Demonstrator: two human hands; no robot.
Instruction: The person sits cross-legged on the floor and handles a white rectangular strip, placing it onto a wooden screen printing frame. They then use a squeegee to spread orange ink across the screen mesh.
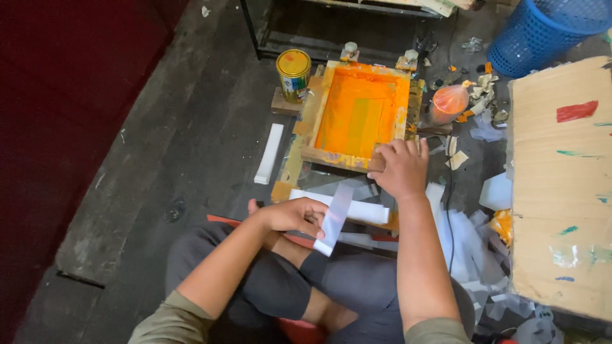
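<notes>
Left hand (290, 215) closed on a translucent white strip (334, 216), just off the near edge of the floor-mounted wooden screen frame (357, 111). Right hand (398, 169) pressed flat, fingers together, on frame's near right corner. Yellow paint tin (294, 75) beside frame's far left corner.

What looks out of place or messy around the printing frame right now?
Paper scraps lie heaped on the floor to the right of the orange-inked screen frame, and paint smears mark the cardboard sheet. Nothing looks freshly spilled.
</notes>
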